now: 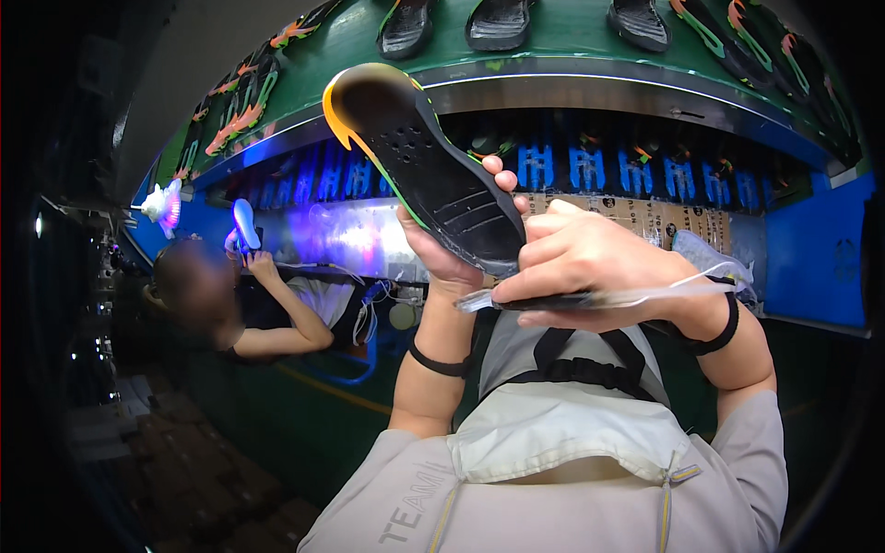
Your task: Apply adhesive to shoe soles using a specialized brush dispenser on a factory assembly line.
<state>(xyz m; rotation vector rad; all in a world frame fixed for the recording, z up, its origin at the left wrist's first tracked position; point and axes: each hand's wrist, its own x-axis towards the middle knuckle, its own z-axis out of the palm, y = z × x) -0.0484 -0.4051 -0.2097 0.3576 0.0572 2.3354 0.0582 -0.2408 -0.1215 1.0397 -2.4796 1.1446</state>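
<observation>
A black shoe sole [433, 175] with an orange and green edge is tilted in front of me, its inner face showing. My left hand [438, 249] is closed around its near end, the thumb on one side and the fingertips on the other. My right hand [590, 263] grips a slim dark-handled tool [544, 301] that has a pale flat tip, perhaps a brush. That tip lies just below the sole's near end; whether they touch I cannot tell. A thin clear tube [682, 290] runs along my right wrist beside the tool.
Several soles [498, 23] lie on a green conveyor belt [562, 37] across the far side. Below its metal edge, blue racks [585, 170] stand behind a shelf with cardboard [664, 219]. To the left, a co-worker [286, 327] holds another sole [244, 224] near a bright lamp [164, 207].
</observation>
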